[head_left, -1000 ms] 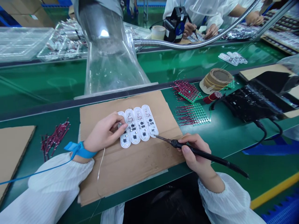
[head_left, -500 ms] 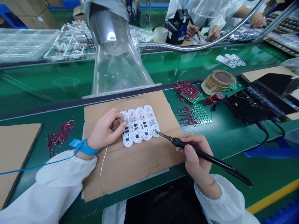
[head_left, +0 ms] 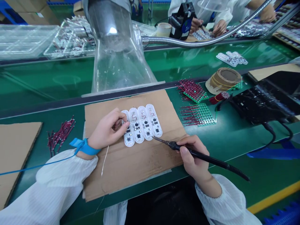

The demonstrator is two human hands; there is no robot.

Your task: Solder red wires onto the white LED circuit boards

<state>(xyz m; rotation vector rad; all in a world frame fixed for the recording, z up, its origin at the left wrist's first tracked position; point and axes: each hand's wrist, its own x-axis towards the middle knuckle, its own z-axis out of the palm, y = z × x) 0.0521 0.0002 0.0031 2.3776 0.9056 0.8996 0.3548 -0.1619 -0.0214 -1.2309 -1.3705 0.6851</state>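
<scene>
My right hand (head_left: 193, 154) grips a soldering iron (head_left: 208, 160) like a pen. The iron's tip is at the lower part of a white circuit board (head_left: 147, 126), third from the left in a row of several rounded boards lying side by side; whether it touches cannot be made out. My left hand (head_left: 110, 128) is closed in a pinch over the leftmost board (head_left: 128, 139), covering part of it. A thin solder wire (head_left: 104, 162) trails from beneath this hand. The boards rest on a cardboard sheet (head_left: 140, 165). A blue strap (head_left: 87, 148) circles my left wrist.
Dark red wires (head_left: 61, 134) lie at left. Green perforated boards (head_left: 202, 115) with red wires, a tape-like roll (head_left: 223, 79) and a black device (head_left: 262, 103) stand at right. A clear fume hood (head_left: 122, 68) stands behind the cardboard. A co-worker's hands (head_left: 219, 28) work across the bench.
The soldering iron has moved left, its tip going from the rightmost board to the lower part of the third. My left hand keeps its place over the leftmost board. The view has shifted slightly.
</scene>
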